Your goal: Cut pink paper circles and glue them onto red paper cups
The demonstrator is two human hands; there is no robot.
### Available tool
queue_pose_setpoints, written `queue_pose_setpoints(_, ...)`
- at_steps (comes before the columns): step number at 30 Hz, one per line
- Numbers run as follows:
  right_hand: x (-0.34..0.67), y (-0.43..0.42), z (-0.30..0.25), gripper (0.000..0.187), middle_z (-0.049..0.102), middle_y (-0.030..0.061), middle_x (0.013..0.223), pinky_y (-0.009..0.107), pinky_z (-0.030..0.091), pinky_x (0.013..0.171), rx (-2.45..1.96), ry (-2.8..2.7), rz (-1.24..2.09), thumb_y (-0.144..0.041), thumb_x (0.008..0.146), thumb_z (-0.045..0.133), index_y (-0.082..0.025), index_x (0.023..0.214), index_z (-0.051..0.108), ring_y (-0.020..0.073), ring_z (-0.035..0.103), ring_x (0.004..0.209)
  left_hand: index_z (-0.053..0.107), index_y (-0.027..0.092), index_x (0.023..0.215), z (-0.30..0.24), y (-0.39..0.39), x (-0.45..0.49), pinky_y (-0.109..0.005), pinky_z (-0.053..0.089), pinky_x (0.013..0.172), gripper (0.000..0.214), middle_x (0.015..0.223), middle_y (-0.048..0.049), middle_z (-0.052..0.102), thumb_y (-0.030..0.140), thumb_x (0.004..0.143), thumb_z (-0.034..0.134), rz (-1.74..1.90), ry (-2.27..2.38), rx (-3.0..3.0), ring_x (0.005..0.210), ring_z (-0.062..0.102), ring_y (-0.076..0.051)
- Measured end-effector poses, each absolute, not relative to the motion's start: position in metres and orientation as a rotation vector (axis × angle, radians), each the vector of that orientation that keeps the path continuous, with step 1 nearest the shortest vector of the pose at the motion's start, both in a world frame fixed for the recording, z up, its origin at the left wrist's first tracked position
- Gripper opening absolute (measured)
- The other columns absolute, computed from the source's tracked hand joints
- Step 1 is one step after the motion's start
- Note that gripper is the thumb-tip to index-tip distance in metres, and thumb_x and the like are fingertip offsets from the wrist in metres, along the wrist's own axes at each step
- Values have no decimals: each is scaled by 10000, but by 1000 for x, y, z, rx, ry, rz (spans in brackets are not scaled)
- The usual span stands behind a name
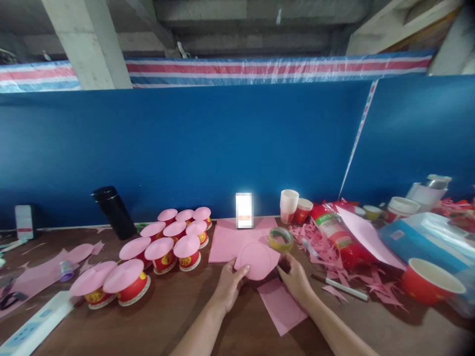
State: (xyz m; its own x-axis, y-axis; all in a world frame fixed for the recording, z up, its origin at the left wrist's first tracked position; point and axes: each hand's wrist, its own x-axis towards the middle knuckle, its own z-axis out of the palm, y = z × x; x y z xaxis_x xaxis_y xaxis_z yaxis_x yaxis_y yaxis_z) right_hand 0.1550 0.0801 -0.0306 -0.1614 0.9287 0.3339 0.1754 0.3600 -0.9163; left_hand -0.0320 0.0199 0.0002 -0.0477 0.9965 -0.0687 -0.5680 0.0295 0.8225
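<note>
My left hand [229,286] pinches the near left edge of a pink paper disc [257,260], thumb on top. My right hand [295,279] is closed at the disc's right edge; something dark shows between its fingers, too small to name. The disc lies over a pink paper sheet [227,241] on the brown table [178,321]. A smaller pink paper piece [282,306] lies between my wrists. A tape roll [281,239] sits just beyond the disc.
Several red paper cups capped with pink discs [163,253] stand at the left. A black flask [114,211], a phone [244,210], stacked cups [288,205], pink scraps [326,247], a pen [340,288] and an open red cup [430,281] lie around.
</note>
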Motion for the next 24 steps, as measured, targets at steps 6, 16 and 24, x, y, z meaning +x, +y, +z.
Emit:
queue_pose_setpoints(6,155,78,-24,125,660,55,778,323,486,710,-1061,-1612,902,-217,698,553,-176,816,568,218,618,749,619,111,972,0,20,-32,-385,475,830,387,907,-119,692,235,629,749,1445,836,682,854,647,-241)
queue_pose_setpoints(16,154,81,-33,98,606,26,713,307,475,671,-1062,-1581,909,-242,706,564,-193,779,521,197,589,691,600,98,1005,-3,21,-33,-380,472,833,380,944,-136,683,237,672,718,1419,833,737,871,643,-239)
queue_pose_setpoints(24,153,80,-29,76,574,4,641,267,459,580,-1035,-1511,918,-219,685,571,-191,725,514,164,552,599,601,101,1022,-1,21,-32,-365,457,851,415,993,-141,673,264,661,726,1442,824,775,952,617,-252)
